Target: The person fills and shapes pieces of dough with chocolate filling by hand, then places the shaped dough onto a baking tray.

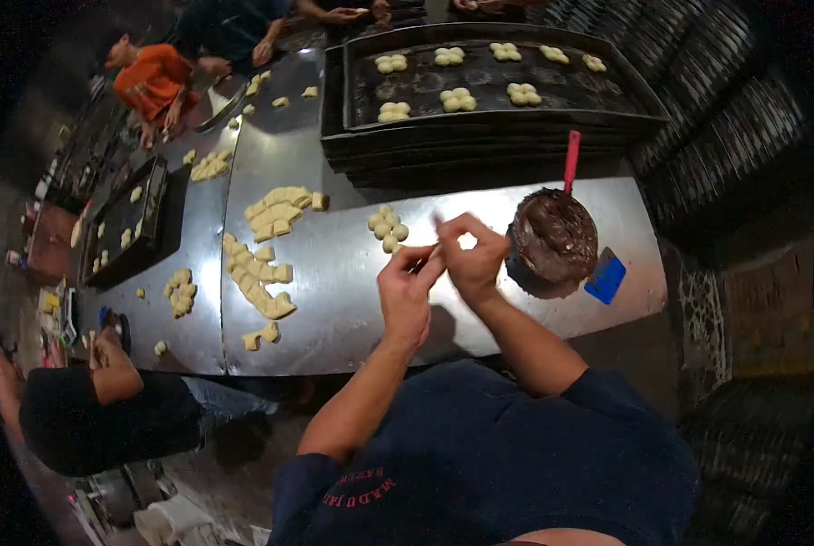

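Observation:
Over the metal table (325, 350), my left hand (407, 296) and my right hand (473, 259) meet at the fingertips. The fingers of my left hand are pinched together at something too small to make out. My right hand is curled, its fingertips slightly blurred, and what it holds is hidden. Just left of the hands lies a cluster of round dough balls (387, 225). Right of my right hand sits a bowl of dark brown paste (555, 235) with a red-handled tool (571, 164) standing in it. A blue scraper (606, 276) lies beside the bowl.
Cut dough pieces (259, 278) lie to the left. Behind the hands, a large dark tray (507, 116) on a stack carries clustered dough balls. A smaller tray (156, 214) is farther left. Co-workers (152, 82) stand around the table; another person (106, 414) is at the lower left.

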